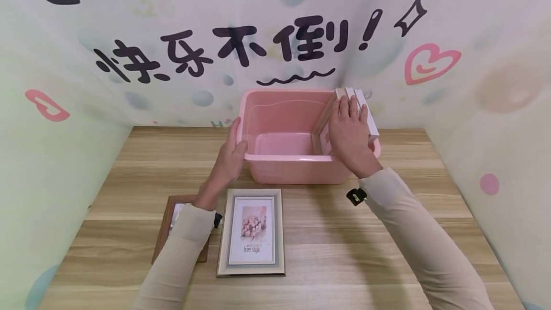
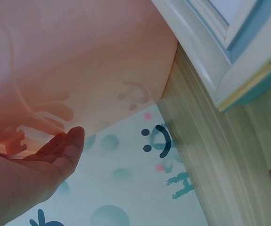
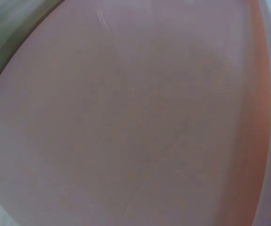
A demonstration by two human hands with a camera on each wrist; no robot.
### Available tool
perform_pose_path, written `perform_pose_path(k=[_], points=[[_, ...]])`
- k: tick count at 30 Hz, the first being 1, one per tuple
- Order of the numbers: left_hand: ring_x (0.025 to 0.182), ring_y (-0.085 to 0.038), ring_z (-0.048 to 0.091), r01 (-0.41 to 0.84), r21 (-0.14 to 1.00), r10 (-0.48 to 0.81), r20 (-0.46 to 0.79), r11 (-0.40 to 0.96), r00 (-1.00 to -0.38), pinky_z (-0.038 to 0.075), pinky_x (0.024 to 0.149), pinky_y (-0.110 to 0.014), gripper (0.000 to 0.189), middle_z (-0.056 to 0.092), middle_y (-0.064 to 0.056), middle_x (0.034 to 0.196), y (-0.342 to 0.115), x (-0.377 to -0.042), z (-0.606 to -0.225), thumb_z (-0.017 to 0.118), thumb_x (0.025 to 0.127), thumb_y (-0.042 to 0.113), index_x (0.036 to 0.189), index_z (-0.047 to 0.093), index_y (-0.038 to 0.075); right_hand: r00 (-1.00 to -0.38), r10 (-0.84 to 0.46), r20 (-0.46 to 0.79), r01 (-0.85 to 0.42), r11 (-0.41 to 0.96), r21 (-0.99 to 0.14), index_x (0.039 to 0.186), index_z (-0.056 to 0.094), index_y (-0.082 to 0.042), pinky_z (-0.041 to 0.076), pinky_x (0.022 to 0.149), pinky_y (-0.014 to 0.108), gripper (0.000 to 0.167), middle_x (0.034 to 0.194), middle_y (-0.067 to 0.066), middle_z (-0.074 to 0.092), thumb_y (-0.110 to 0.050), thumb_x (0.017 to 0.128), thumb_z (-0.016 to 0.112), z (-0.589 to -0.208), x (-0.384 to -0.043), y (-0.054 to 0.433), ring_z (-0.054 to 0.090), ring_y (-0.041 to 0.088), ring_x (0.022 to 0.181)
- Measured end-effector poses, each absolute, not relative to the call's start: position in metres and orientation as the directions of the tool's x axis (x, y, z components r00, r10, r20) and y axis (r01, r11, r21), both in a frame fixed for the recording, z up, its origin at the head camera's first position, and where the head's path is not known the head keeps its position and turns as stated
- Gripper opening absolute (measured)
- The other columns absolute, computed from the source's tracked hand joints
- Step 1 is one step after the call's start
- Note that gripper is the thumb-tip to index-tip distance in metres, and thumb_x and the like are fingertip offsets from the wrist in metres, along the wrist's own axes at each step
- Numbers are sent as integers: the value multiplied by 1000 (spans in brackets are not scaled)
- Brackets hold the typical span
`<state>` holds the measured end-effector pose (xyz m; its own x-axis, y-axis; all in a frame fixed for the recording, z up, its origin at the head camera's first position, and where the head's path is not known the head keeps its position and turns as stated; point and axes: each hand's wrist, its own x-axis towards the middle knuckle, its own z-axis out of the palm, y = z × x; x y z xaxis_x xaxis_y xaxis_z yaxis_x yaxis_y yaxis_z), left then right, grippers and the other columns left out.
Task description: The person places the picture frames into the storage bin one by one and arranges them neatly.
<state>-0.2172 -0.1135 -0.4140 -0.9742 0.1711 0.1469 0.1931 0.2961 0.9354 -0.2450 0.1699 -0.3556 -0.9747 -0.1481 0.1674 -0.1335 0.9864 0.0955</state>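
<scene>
A pink plastic bin (image 1: pixel 297 171) stands on the table against the back wall. My left hand (image 1: pixel 228 157) holds its left rim, and in the left wrist view the fingers (image 2: pixel 71 148) of that hand lie at the bin's outer side. Several picture frames (image 1: pixel 359 109) stand on edge side by side at the bin's right end, their tops leaning past the rim. My right hand (image 1: pixel 350 133) rests on them with its fingers stretched over their top edges. The right wrist view is filled by the bin's outer wall (image 3: pixel 135 113), so that hand's fingers are hidden there.
In front of the bin lies a silver-gold picture frame (image 1: pixel 277 233) with a flower picture. A brown wooden frame (image 1: pixel 161 233) lies left of it, partly under my left sleeve. Printed cloth walls (image 1: pixel 292 71) border the wooden table (image 1: pixel 344 252) behind and at both sides.
</scene>
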Motion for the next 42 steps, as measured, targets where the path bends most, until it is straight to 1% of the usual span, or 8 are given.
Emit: perform_pose_path(k=[3,10,16,22,27,30,35,42], points=[[132,-31,44,195,936,170,149,294,-974,31,115,-51,65,28,-20,159,-113,-217,-414,31,101,19,161,5,19,-978,-143,149,-131,987,91,150,22,13,17,116,65,58,157,32,21,-9,100,41,-355,-245,171,16,49,147],[136,-28,41,198,933,173,151,300,-973,27,117,-50,65,28,-19,159,-113,-218,-415,31,101,19,161,4,18,-986,-127,104,-125,992,25,152,21,10,16,118,62,64,158,33,17,-13,97,46,-350,-244,173,14,51,146],[135,-30,42,197,932,172,149,304,-974,29,116,-51,65,28,-19,159,-113,-218,-414,31,101,18,161,4,19,-964,-146,223,-163,985,-61,151,29,5,23,117,58,59,156,28,28,-11,96,44,-343,-235,171,24,47,144],[135,-31,42,204,935,175,158,291,-972,29,116,-52,65,29,-19,159,-113,-218,-414,31,102,17,160,4,17,-869,-256,424,-361,913,-189,142,46,6,37,111,52,50,146,24,46,-6,94,55,-340,-215,166,42,40,136],[135,-34,43,202,935,173,156,290,-972,30,116,-52,64,30,-20,158,-113,-218,-415,32,102,16,160,4,17,-800,-304,517,-496,820,-285,133,56,9,46,102,51,44,139,23,54,-2,90,60,-342,-195,160,52,40,126],[135,-32,43,199,934,168,154,297,-974,30,116,-51,64,30,-21,158,-113,-218,-415,32,102,16,161,5,18,-764,-316,563,-545,783,-300,128,59,9,49,97,49,40,135,22,56,0,89,62,-347,-183,156,55,38,122],[128,-30,47,190,936,167,146,295,-975,32,115,-51,65,30,-20,158,-113,-219,-416,32,102,17,161,5,19,-703,-340,625,-631,704,-327,124,61,8,49,100,46,38,128,22,60,3,86,62,-365,-164,153,56,35,121],[131,-30,46,191,936,171,145,296,-974,32,114,-51,65,30,-21,158,-114,-219,-416,31,102,19,161,5,21,-549,-505,666,-808,526,-266,118,66,4,54,93,42,35,118,19,68,3,83,65,-396,-146,144,64,32,111]])
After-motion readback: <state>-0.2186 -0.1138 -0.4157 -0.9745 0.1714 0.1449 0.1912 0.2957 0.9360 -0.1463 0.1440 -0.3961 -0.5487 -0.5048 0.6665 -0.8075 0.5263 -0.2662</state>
